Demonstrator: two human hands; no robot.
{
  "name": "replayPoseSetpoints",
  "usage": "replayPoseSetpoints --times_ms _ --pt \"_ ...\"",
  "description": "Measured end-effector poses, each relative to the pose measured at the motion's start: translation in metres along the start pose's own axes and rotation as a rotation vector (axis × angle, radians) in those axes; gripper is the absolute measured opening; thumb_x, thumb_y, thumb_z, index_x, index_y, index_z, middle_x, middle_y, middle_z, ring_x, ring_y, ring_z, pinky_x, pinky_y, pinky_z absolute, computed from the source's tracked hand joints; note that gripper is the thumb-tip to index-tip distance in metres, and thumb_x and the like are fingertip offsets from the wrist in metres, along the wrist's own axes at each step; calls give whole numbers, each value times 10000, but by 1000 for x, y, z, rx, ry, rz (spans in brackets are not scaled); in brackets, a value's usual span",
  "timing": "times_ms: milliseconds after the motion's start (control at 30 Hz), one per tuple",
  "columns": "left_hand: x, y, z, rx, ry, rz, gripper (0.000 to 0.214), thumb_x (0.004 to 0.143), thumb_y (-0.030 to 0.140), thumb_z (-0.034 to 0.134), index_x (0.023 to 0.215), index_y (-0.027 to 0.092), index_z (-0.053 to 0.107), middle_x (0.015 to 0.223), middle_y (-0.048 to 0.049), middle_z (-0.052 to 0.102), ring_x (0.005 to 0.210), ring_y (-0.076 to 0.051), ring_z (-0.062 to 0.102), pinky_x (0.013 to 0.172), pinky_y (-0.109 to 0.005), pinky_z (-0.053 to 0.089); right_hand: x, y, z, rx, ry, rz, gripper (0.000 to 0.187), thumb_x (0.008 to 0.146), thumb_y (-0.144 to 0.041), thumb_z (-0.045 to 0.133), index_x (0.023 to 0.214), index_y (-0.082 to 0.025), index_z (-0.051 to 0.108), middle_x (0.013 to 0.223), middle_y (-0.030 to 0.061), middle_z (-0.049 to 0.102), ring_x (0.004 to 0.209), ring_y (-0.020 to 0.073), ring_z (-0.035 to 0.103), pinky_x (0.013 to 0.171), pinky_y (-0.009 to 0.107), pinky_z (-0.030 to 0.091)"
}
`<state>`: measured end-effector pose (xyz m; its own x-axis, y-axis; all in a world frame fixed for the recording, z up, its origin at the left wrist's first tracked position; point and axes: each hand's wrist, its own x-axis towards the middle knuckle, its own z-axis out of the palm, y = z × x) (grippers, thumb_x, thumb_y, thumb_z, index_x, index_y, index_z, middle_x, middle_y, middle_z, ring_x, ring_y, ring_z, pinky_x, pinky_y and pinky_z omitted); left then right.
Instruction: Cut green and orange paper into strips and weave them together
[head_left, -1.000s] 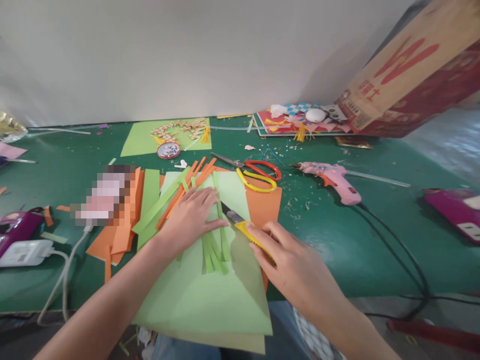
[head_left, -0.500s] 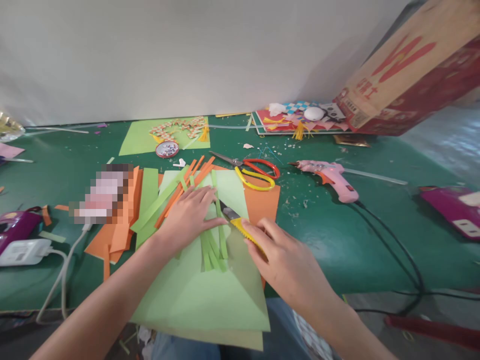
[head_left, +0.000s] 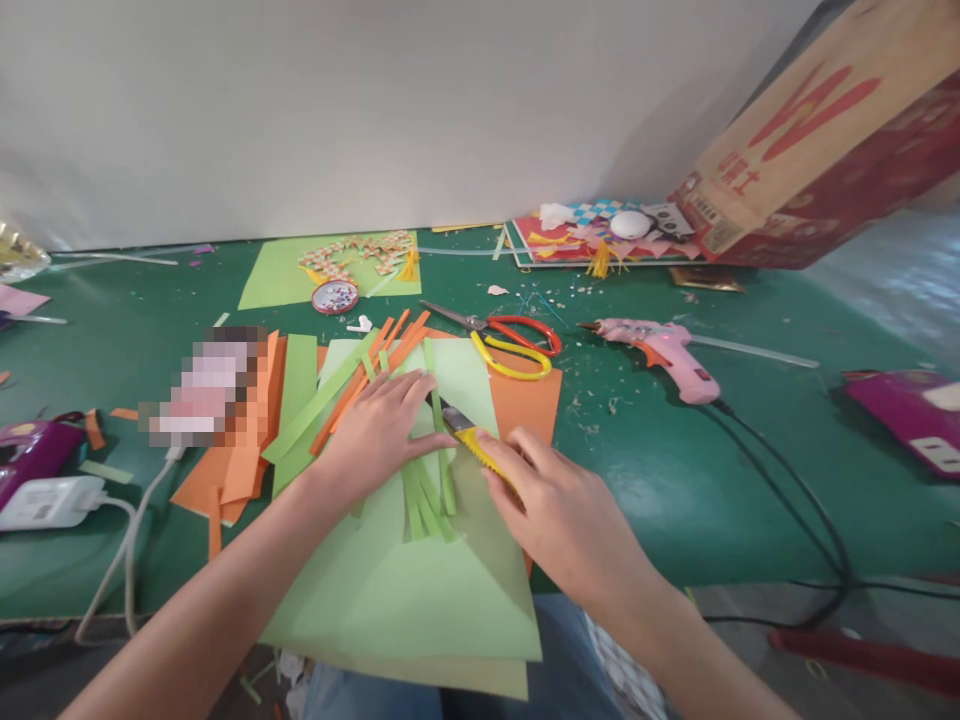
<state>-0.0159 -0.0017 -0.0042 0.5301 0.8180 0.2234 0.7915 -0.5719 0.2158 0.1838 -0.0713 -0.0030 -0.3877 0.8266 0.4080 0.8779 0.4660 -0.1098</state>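
Left hand (head_left: pixel 382 425) lies flat, palm down, fingers extended and slightly apart, thumb out to the right; it's over narrow bright-green paper strips (head_left: pixel 424 510), whose ends fan out below the palm. Right hand (head_left: pixel 559 495) is clamped around the handle of a yellow-handled utility knife with a dark metal blade (head_left: pixel 486 450). Blade points up-left, tip just beside the left fingertips, at one long green strip; can't tell if it's over or under that strip.

Strips and knife are on or above a large pale-green paper sheet (head_left: pixel 405 610), near edge overhanging the desk. Under its right side: orange paper (head_left: pixel 531 405). Thin orange paper strips (head_left: pixel 409 345) lie slanted above the left hand; wider green paper strips (head_left: pixel 302 375) to its left, then folded orange paper pieces (head_left: pixel 247 465) next to a pixelated phone-like slab (head_left: pixel 214 385) with a white cable (head_left: pixel 142 520).

Beyond the knife: metal scissors with one red and one yellow handle (head_left: pixel 474 324), blades spread a little. Right of those, pink glue gun with orange trigger (head_left: pixel 675 360) on the green desk (head_left: pixel 697 520), clear stick out its back, black cord trailing. Farther back: green sheet (head_left: pixel 266 280) with woven paper chain (head_left: pixel 330 262), round red-rimmed dish (head_left: pixel 335 296) near its edge. Brown-and-red paper bag (head_left: pixel 810 150) leans at far right.
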Motion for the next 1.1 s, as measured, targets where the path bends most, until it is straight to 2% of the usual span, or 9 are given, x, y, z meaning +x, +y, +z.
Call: replayPoseSetpoints --times_ms 200,500,833,967,1100 --pt "0 1 -2 -18 -12 -12 506 853 558 594 1181 175 549 1296 -121 622 1214 -280 575 1050 -432 421 -4 2 -3 0 -10 18 309 927 -173 439 1131 -133 667 794 37 625 586 135 637 477 245 457" --pt "0 1 0 11 10 -7 531 846 557 603 1197 165 533 1269 -131 634 1198 -285 584 1020 -426 446 5 5 2 1 -46 27 332 930 -181 430 1178 -125 644 814 50 627 630 144 650 482 239 446" --pt "0 -1 2 2 55 69 515 849 541 605 1179 150 550 1241 -143 651 1186 -281 601 1053 -442 433 10 8 5 2 -46 26 332 933 -183 428 1184 -128 638 813 48 612 632 138 637 492 238 442" --pt "-1 0 1 58 95 124 407 915 504 512 1134 164 556 1215 -126 668 1140 -249 633 1076 -456 410 5 6 0 -22 3 -7 324 941 -176 403 1139 -128 656 779 39 613 604 129 632 470 233 427" --pt "0 2 -2 91 82 167 282 957 402 481 975 152 609 1037 -107 711 997 -237 678 973 -420 489 -2 3 -7 -10 21 -41 326 946 -161 384 1111 -125 663 774 36 624 576 119 630 474 231 441"
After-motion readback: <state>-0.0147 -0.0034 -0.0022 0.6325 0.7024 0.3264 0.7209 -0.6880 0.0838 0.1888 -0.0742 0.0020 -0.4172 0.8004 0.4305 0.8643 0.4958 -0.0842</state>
